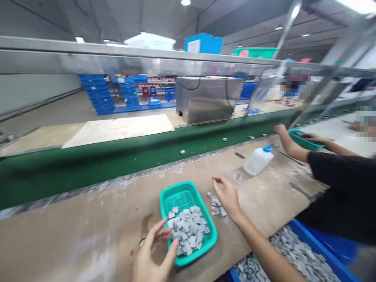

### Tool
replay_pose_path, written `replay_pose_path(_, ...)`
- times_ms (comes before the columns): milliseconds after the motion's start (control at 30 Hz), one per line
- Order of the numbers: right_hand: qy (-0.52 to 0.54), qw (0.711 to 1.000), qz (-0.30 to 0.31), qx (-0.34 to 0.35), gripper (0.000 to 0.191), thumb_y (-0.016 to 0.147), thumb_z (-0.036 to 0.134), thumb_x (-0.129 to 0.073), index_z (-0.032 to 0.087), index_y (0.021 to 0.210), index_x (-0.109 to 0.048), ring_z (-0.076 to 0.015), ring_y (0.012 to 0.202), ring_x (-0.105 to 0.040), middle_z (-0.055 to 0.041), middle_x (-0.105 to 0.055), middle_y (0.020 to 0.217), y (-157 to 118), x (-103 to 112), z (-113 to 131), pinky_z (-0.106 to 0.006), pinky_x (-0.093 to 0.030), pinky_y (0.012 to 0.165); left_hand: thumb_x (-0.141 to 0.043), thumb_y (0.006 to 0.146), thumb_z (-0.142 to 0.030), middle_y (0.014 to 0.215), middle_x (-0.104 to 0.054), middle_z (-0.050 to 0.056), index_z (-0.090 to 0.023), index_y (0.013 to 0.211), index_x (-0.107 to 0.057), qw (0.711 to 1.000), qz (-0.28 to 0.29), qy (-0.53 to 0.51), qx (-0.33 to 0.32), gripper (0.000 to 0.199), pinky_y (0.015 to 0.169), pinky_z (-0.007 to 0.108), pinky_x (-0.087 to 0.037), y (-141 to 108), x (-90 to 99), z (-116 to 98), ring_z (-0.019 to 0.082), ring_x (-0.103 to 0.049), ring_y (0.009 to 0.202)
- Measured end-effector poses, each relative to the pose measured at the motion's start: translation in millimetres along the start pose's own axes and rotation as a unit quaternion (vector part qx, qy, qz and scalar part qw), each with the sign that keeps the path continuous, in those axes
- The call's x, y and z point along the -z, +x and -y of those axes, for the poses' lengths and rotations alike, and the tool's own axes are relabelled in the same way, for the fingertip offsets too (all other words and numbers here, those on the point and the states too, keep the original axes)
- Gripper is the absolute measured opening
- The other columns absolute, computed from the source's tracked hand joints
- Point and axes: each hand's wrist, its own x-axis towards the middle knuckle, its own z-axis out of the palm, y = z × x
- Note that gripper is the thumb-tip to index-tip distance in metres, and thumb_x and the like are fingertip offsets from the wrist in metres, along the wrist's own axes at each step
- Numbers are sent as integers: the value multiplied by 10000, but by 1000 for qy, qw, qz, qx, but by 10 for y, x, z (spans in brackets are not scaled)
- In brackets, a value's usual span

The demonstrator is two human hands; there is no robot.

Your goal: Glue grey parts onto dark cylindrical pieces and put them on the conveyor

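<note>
A green plastic basket (213,243) lies on the brown worktable (88,235), its lower part heaped with small grey pieces (188,229). At the basket's left edge is my left hand (155,250), thumb and fingers apart, with nothing visible between them. My right hand (227,196) hovers to the right of the basket, above a small loose pile of grey pieces (216,206). Its fingers are bent with the tips close together; whatever they may hold is hidden or too small to name.
A white bottle with a blue cap (257,160) stands to the right. Behind runs a green conveyor (147,152) carrying small pieces. A co-worker's arms (293,150) reach to another green basket (305,141). Blue bins (323,254) of grey pieces sit below the table edge.
</note>
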Motion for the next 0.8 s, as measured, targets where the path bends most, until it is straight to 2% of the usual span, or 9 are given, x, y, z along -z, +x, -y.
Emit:
replay_pose_path(67,-21,998,-53,-15,254,830,325,-509,157,923,-675,-289,998,-625,-135,-694,987,-472,278,-230,-474,-455,908,-658,702,-442,1094,-672,77,-230,1186,-544,988,103,39,-104,541,915,415,-489,290,-612,-393,249,-628,1026)
replay_pose_path(167,-32,993,-99,-59,330,837,362,-505,161,1051,-656,-316,1189,-512,-147,-624,1186,-867,441,-556,-517,-392,990,-677,690,-421,1327,-520,153,-182,1293,-418,960,158,37,-230,698,1036,469,-362,622,-1779,-848,281,-474,1241)
replay_pose_path(233,-15,989,-116,-86,391,842,375,-493,146,1133,-620,-316,1241,-461,-155,-576,1260,-903,453,-690,-518,-364,1019,-736,622,-421,1396,-424,201,-146,1315,-355,951,177,37,-252,837,1076,469,-288,756,-2581,-1014,300,-369,1318)
replay_pose_path(300,10,986,-124,-109,421,831,383,-503,127,1149,-607,-322,1247,-451,-172,-561,1273,-852,459,-747,-509,-354,1027,-783,564,-388,1396,-392,242,-109,1296,-340,951,205,51,-227,901,1081,449,-258,832,-3260,-1091,317,-330,1335)
replay_pose_path(400,71,976,-129,-163,379,815,393,-529,147,1084,-633,-322,1196,-505,-164,-593,1233,-803,510,-771,-478,-400,992,-819,502,-339,1282,-487,255,-92,1217,-391,950,227,63,-204,869,1026,449,-311,889,-3910,-1135,344,-426,1254)
replay_pose_path(500,154,958,-143,-194,332,811,413,-535,177,1010,-657,-307,1136,-560,-131,-631,1187,-835,580,-809,-426,-465,925,-799,526,-253,1178,-560,208,-122,1117,-445,947,237,63,-207,701,964,409,-369,926,-4186,-1160,316,-506,1166)
replay_pose_path(600,190,951,-145,-197,322,791,418,-557,183,985,-662,-300,1116,-575,-121,-646,1163,-868,611,-849,-398,-488,896,-795,520,-228,1142,-565,190,-144,1026,-471,950,232,54,-204,606,936,382,-389,940,-4263,-1172,305,-507,1151)
replay_pose_path(700,203,946,-145,-208,311,778,408,-570,183,975,-656,-301,1089,-593,-125,-658,1135,-868,618,-857,-406,-493,889,-805,489,-234,1094,-571,168,-158,958,-479,953,221,38,-203,576,903,372,-409,888,-4201,-1174,302,-521,1111)
replay_pose_path(800,217,939,-139,-229,320,782,405,-565,162,977,-638,-296,1073,-603,-150,-653,1136,-864,643,-834,-414,-485,902,-784,536,-276,1080,-573,130,-172,981,-465,958,198,20,-205,557,872,348,-427,783,-3909,-1206,263,-543,1060)
